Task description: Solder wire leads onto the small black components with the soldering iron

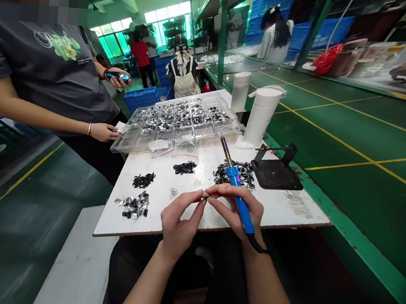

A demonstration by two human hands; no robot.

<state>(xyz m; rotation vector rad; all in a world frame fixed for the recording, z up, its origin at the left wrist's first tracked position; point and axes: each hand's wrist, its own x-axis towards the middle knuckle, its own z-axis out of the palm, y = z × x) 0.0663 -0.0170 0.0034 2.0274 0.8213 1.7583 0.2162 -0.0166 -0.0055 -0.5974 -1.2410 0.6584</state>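
My left hand [180, 220] pinches a small dark part [206, 197] between thumb and fingertips, above the front edge of the white table [173, 173]. From the other side, the fingertips of my right hand [239, 206] meet at the same part, whose exact kind is too small to make out. A blue-handled soldering iron [243, 211] lies in my right hand, tip pointing up and away. Beyond it is a pile of black and silvery pieces [239, 173]. Small black parts [185, 167] and a little heap of tiny metal bits [173, 193] lie nearer my left hand.
A clear compartment tray [181, 117] full of shiny pieces stands at the back. To the right are a white tumbler [261, 117] and a black metal stand [277, 169]. More pieces [136, 206] lie at left, where a person in a grey shirt [50, 74] stands.
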